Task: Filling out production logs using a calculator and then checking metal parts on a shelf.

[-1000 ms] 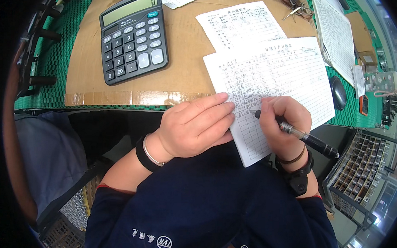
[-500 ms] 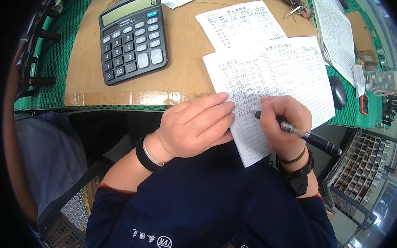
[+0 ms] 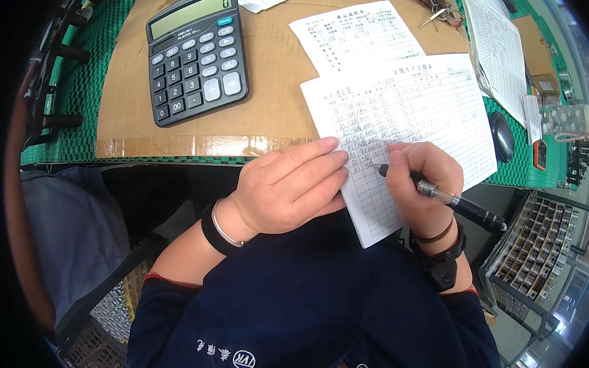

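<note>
So the right hand point(image 3: 424, 183), right of centre, is closed around a black pen point(image 3: 476, 212) with a clear section, its tip pointing left over a filled-in row of the ruled form point(image 3: 441, 131). Tip's tiny here, so I can't really tell if it's touching the paper. Left hand point(image 3: 291, 187) is basically flat, near the middle of the frame, not gripping anything, fingertips on the form's left edge. The form lies right of centre, overlapping a smaller sheet point(image 3: 353, 38) above it. Big black calculator point(image 3: 198, 61) sits upper left on brown cardboard point(image 3: 272, 84), and there's a dark mouse point(image 3: 501, 137) just right of the form.
</note>
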`<state>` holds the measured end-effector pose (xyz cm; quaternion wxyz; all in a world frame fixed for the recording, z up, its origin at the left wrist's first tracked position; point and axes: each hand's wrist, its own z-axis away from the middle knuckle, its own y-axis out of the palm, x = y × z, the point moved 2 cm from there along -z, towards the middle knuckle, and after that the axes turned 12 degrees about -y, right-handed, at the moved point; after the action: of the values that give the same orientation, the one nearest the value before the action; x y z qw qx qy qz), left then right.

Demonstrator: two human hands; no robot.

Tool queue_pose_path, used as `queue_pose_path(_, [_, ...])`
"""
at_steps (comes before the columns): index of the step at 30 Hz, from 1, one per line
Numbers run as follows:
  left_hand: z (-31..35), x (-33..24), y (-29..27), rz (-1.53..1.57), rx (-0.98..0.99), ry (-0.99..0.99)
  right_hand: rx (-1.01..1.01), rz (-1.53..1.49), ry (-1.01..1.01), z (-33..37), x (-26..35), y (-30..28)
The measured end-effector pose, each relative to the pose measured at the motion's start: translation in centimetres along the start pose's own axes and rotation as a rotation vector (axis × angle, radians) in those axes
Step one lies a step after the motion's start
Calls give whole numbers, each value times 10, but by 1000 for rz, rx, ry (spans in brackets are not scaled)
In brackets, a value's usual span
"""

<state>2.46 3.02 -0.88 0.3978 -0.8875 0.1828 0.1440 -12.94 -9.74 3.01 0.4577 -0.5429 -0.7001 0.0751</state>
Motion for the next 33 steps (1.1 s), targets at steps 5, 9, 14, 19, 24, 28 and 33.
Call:
queue_pose_path(5, [0, 0, 0, -10, -5, 2, -44, -18, 11, 2, -2, 0])
queue_pose_path(9, [0, 0, 0, -16, 3, 4, -22, -14, 19, 1, -1, 1])
queue_pose_path(14, [1, 0, 0, -15, -6, 9, -98, -106, 155, 4, -5, -2])
queue_pose_path(19, [0, 0, 0, -4, 1, 0, -56, -92, 157, 1, -4, -8])
queue_pose_path(24, [-1, 0, 1, 4, -10, 1, -36, -106, 188, 2, -5, -8])
queue_pose_path(28, [0, 0, 1, -3, -8, 2, -30, -112, 156, 1, -3, -6])
queue_pose_path(33, [0, 1, 1, -10, -17, 11, 21, -42, 104, 1, -4, -6])
